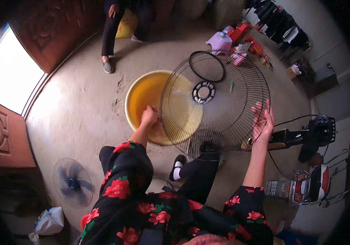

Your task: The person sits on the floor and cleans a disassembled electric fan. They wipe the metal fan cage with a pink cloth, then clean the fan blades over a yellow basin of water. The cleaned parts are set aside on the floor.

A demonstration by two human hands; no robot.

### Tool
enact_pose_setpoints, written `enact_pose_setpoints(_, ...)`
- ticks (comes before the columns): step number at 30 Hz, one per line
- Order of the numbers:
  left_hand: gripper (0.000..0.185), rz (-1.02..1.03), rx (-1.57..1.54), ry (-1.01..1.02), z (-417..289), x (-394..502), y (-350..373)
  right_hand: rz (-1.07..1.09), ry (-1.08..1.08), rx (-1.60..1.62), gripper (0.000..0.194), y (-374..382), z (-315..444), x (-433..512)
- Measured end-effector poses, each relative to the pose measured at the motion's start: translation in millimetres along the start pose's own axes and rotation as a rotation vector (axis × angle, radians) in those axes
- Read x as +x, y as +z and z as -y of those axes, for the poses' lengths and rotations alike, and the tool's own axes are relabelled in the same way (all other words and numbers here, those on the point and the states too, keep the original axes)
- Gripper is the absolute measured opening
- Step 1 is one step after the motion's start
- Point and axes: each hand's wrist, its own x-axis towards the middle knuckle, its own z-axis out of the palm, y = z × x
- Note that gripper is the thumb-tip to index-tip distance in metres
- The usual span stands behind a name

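A round black wire fan grille (239, 88) is tilted over the right part of a yellow plastic basin (138, 84) on the floor. My right hand (263, 124) supports the grille's right rim, palm up, with fingers spread against the wires. Inside the basin is my left hand (149, 116), its fingers curled beside the grille's left edge. Something reddish shows at those fingers; what it is cannot be made out. A hub ring (204, 92) marks the grille's centre, and a thinner black ring (207, 66) shows above it.
A fan motor on its stand (303, 136) lies right of the grille, its cable on the floor. A round fan (72, 183) is at lower left. Ahead, a person's leg (108, 36) stands near a pink stool (219, 40). A red-and-white vehicle (311, 185) is at right.
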Motion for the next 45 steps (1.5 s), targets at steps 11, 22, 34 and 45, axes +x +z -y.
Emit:
enact_pose_setpoints(11, 0.032, -0.165, -1.027, 0.587, -176, -55, -108, 0.003, 0.022, 0.004, 0.051, 13, 13, -3)
enact_pose_setpoints(22, 0.029, -0.408, -0.728, 0.68, -223, -57, -70, 0.103, 0.004, 0.002, 0.054, 21, 21, -6)
enact_pose_setpoints(34, 0.025, -0.37, -0.706, 0.421, -138, 23, -51, 0.068, -0.007, -0.058, 0.058, 9, 10, 3)
enact_pose_setpoints(45, 0.026, -0.112, -0.463, -0.228, 20, 21, -6, 0.093, 0.112, -0.06, 0.053, -19, 6, 32)
